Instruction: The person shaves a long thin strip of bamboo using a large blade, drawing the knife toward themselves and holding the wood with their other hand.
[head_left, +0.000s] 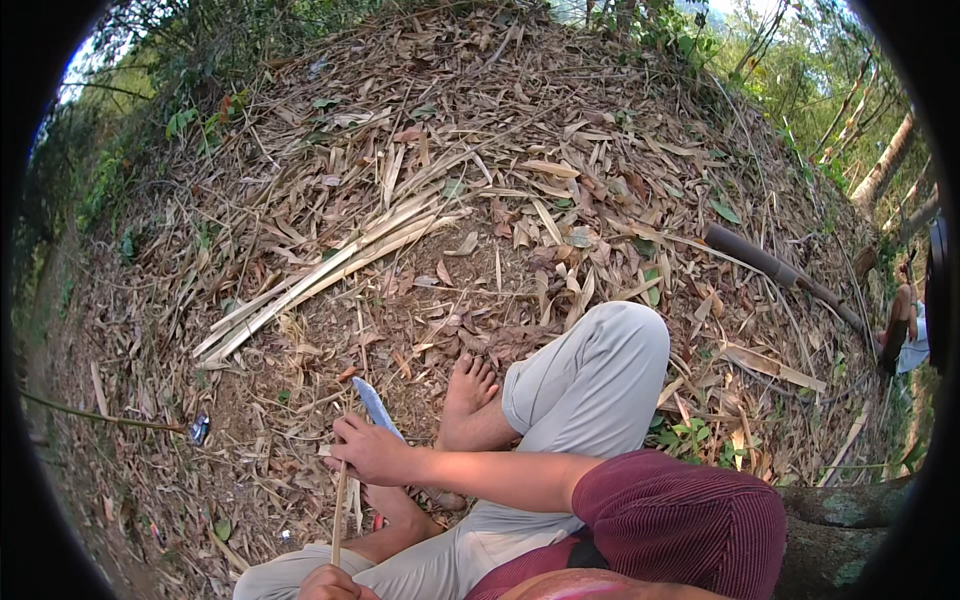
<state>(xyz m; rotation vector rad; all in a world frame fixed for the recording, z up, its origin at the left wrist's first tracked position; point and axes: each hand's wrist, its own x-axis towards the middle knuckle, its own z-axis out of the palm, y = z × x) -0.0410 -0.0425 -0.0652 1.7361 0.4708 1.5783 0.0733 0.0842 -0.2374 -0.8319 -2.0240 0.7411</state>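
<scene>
A narrow pale strip of split bamboo or wood [341, 510] stands nearly upright between my hands. My right hand [372, 452] is closed at the strip's upper end, its arm crossing in front of my legs. From behind that hand and wrist shows the blade of a knife [374, 404], pointing up and left; the handle is hidden. My left hand [335, 583], cut off by the lower edge, is closed round the strip's lower end. A bare foot [468, 402] rests on the ground beside the blade.
Several long split strips [325, 270] lie bundled on the leaf litter ahead. A dark bamboo pole [765, 260] lies to the right, near a loose husk [770, 366]. A log [840, 530] is at lower right. Another person [905, 325] is partly visible at the far right.
</scene>
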